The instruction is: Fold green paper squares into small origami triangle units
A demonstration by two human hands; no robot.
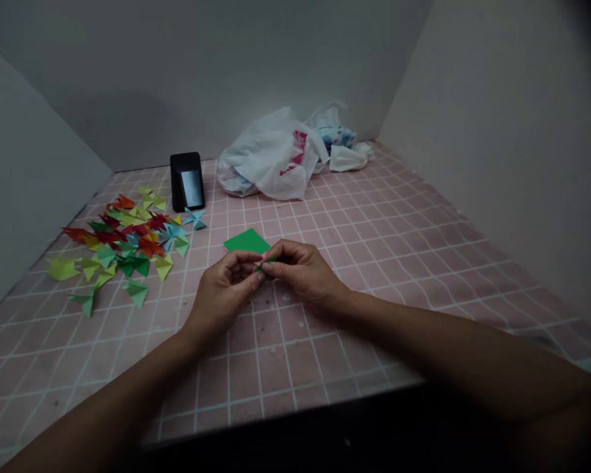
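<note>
Pink checked bench [384, 263], grey walls [226, 59] around. I pinch a small green paper [270, 259] between the fingers of left hand [226, 279] and right hand [299, 268]; from there, a green square [246, 242] lies near at eleven o'clock, folded papers [132, 230] at ten, a white bag [270, 151] at twelve.

We've got a pink gridded tablecloth [398, 240] with a green paper square [246, 241], loads of folded paper bits [150, 247], a black device [177, 190] and a crumpled white bag [268, 154] on it.
</note>
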